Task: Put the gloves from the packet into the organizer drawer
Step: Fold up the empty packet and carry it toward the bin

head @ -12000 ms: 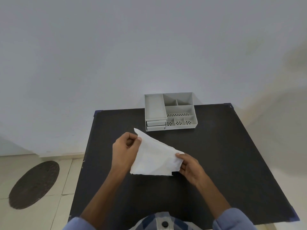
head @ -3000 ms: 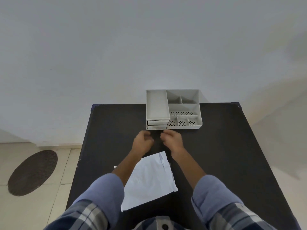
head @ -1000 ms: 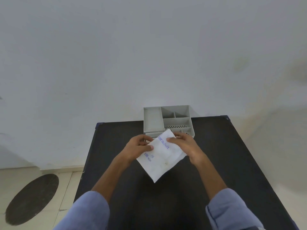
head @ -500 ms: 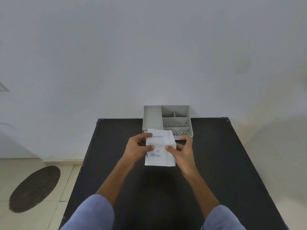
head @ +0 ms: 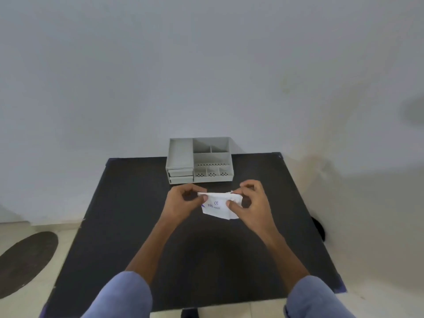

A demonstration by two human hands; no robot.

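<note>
A white glove packet (head: 218, 207) with blue print hangs in the air over the black table (head: 128, 214), its top edge folded toward the far side. My left hand (head: 183, 200) pinches its upper left corner. My right hand (head: 251, 200) pinches its upper right corner, thumb on the front face. The grey organizer (head: 199, 160) stands at the table's far edge, just beyond the packet. Its two small drawers (head: 181, 176) at the front left are both closed. No gloves are visible outside the packet.
A plain white wall rises right behind the organizer. The floor lies left of the table with a dark oval mat (head: 25, 260). A dark round object (head: 319, 227) shows past the table's right edge.
The packet has been folded down at its top and now looks shorter and wider. Both hands have shifted to its upper corners and spread apart.
</note>
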